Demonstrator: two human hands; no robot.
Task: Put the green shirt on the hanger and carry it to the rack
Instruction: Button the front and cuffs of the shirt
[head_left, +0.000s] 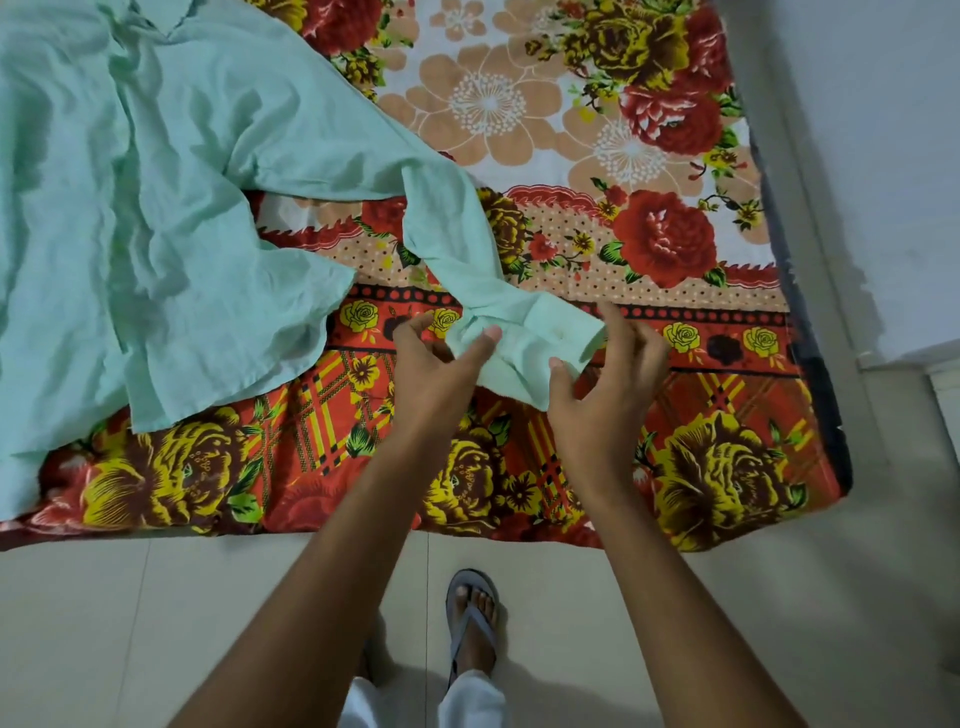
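Observation:
The pale green shirt (156, 208) lies spread and rumpled over the left half of a bed. One long sleeve runs down to the right and ends in a cuff (540, 338) near the bed's front edge. My left hand (436, 364) pinches the sleeve just above the cuff between thumb and fingers. My right hand (608, 384) pinches the cuff's end, thumb underneath and fingers spread above. No hanger or rack is in view.
The bed is covered by a floral sheet (649, 234) in red, yellow and beige. Pale floor tiles (208, 623) lie in front of it, where my sandalled foot (470, 618) stands. A white wall (883, 156) rises to the right of the bed.

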